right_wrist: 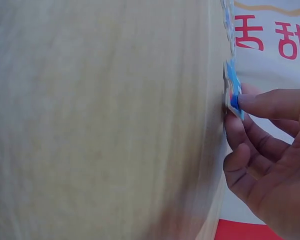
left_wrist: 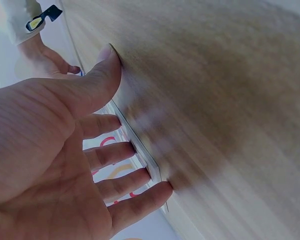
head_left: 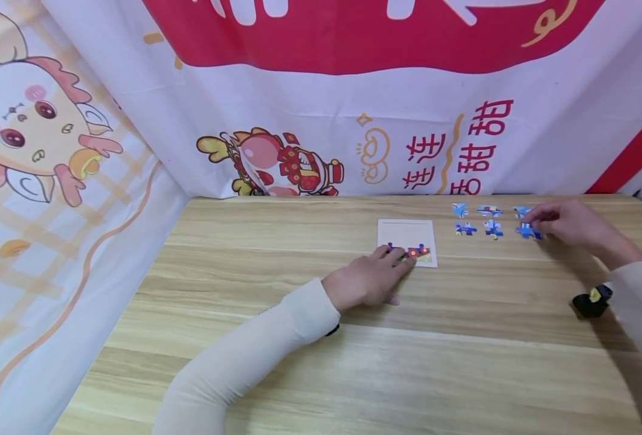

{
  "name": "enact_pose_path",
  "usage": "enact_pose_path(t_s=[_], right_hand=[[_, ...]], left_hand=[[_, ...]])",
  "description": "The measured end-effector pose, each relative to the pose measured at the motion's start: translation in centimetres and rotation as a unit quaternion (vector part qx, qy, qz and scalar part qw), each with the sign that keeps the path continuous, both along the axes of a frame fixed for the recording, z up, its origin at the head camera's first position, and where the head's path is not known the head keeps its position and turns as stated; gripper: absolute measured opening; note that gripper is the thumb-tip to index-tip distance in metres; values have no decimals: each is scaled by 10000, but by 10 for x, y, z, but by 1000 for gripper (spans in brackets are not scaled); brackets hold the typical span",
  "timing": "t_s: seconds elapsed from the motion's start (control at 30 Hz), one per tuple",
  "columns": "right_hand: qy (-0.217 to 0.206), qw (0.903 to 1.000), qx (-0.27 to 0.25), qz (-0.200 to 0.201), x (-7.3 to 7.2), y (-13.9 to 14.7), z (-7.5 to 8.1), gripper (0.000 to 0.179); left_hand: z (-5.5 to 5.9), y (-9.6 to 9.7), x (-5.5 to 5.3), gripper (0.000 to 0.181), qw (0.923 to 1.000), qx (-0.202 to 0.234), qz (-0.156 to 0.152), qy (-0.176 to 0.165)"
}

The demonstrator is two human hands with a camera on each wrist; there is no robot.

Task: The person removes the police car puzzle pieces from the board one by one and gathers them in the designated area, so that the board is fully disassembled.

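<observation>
A small white puzzle tray (head_left: 434, 241) lies on the table, with joined pieces (head_left: 421, 252) along its near side and its bare backing above them. My left hand (head_left: 377, 279) rests at the tray's near left edge. In the left wrist view its fingers (left_wrist: 135, 200) reach out fairly straight, the tips at the tray's edge. Over the right end of a group of loose pieces is my right hand (head_left: 578, 225). Its thumb and fingers pinch a mostly blue puzzle piece (right_wrist: 232, 80), which looks tilted against the tabletop in the right wrist view.
Loose blue puzzle pieces (head_left: 493, 228) lie in two rows right of the tray, near the table's back edge. A printed cloth (head_left: 299, 96) hangs behind the wooden table (head_left: 435, 374). A black strap with a yellow patch (head_left: 592, 301) is by the right cuff.
</observation>
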State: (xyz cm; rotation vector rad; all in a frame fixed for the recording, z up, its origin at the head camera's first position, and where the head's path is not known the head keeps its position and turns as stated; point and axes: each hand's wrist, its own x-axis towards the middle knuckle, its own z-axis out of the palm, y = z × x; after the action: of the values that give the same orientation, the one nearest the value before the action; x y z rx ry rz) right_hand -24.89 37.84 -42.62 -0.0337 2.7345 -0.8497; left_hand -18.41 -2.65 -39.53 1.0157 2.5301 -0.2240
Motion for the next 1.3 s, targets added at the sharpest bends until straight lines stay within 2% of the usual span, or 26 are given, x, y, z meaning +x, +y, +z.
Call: enact_pose_path(t_s=[0.17, 0.47, 0.63, 0.8, 0.97, 1.13, 1.3], right_hand=[[190, 9997, 129, 0, 0, -4, 0, 27], [266, 9995, 148, -23, 1, -5, -1, 27], [395, 9990, 223, -17, 2, -14, 3, 26], [489, 9982, 219, 266, 2, -38, 16, 30], [756, 9954, 31, 584, 0, -71, 25, 25], [852, 9925, -186, 857, -3, -103, 28, 22], [780, 9873, -437, 1310, -8, -134, 29, 21]], left_hand=[[0, 0, 0, 83, 10000, -9, -25, 15], [-4, -6, -3, 83, 9998, 205, -71, -9], [-4, -9, 0, 82, 9994, 302, -155, 67], [-2, -9, 7, 75, 9988, 290, -321, 225], [-4, -5, 12, 70, 9973, 315, -548, 370], [-6, 0, 15, 70, 9974, 313, -560, 340], [-7, 6, 18, 71, 9982, 327, -467, 188]])
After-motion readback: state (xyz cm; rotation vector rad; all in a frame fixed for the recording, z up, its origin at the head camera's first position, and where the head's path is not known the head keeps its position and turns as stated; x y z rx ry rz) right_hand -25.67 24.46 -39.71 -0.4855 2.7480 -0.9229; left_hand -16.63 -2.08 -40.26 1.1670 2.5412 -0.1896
